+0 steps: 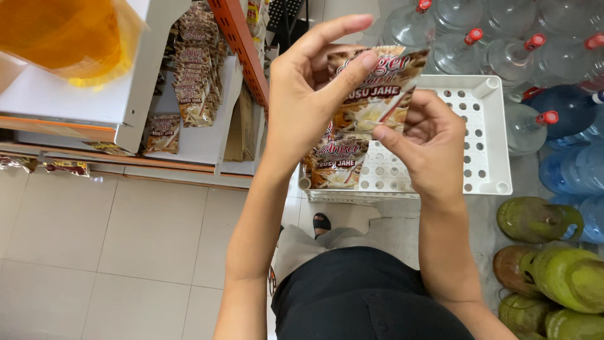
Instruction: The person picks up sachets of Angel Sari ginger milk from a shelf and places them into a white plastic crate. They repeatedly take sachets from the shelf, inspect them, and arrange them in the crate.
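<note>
At frame centre, left hand (302,94) and right hand (428,141) each pinch the brown drink sachet strip (362,113) over the white perforated tray (484,126); tearing cleanly likely needs fingers kept close to the seam.

The left hand (302,101) hides part of the sachet strip (362,113) (lower sachets partly covered too).

Brown-cream sachet strip (368,101); matching sachets (195,69) on shelf
</note>
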